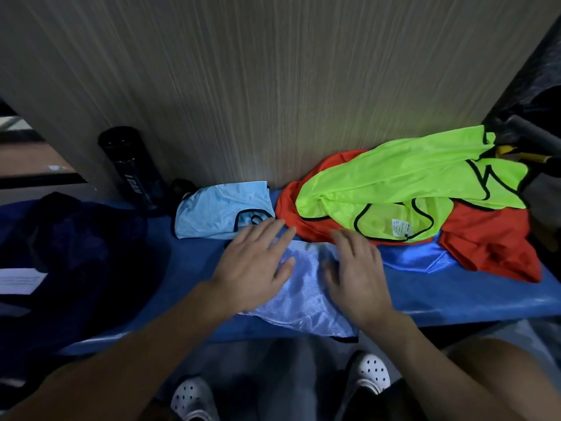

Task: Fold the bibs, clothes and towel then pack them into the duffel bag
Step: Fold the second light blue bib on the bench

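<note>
A pale blue mesh bib (306, 296) lies flat on the blue bench (455, 296), its near edge hanging over the front. My left hand (255, 262) and my right hand (358, 275) both press on it with straight fingers. Behind the left hand sits a folded light blue bib (218, 214). To the right lie a neon green bib (403, 183) on top of a red garment (485, 247), with a shiny blue garment (416, 259) under them. The dark navy duffel bag (73, 262) sits at the left end of the bench.
A black bottle (130, 168) stands against the wood-grain wall (243, 86) behind the bag. Dark gear with a yellow part (528, 153) fills the far right corner. My white clogs (370, 375) stand on the floor below the bench.
</note>
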{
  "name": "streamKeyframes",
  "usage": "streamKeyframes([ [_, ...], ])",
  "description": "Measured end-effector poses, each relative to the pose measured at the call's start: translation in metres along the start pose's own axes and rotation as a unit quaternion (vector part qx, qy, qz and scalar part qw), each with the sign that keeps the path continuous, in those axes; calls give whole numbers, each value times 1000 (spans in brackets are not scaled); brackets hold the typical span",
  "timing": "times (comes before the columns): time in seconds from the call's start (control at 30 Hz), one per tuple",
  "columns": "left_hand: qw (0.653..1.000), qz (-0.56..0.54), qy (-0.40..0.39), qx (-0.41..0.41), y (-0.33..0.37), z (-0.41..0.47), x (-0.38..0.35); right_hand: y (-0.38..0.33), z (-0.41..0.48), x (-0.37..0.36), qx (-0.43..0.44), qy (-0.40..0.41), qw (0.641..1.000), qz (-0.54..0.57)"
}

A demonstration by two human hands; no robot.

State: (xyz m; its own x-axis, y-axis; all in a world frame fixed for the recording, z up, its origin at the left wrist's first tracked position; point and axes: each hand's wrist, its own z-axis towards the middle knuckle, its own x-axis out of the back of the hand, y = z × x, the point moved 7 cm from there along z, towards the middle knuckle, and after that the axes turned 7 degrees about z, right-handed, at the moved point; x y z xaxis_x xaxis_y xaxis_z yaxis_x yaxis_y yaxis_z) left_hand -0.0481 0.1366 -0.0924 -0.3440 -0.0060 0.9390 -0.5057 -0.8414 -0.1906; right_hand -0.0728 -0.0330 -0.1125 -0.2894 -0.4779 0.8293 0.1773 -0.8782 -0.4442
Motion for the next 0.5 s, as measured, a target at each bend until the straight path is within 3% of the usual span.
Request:
streamKeyframes([
  [0.07,999,-3,-50,-13,4,2,-25,-12,-9,-13,48,-36,997,-47],
  [0.2,994,-27,-102,-9,0,-13,-63,-5,-32,-51,14,-105,988,-110],
  [0.5,992,-72,-92,54,-9,-24,-75,2,-38,-53,-37,-107,987,-112],
])
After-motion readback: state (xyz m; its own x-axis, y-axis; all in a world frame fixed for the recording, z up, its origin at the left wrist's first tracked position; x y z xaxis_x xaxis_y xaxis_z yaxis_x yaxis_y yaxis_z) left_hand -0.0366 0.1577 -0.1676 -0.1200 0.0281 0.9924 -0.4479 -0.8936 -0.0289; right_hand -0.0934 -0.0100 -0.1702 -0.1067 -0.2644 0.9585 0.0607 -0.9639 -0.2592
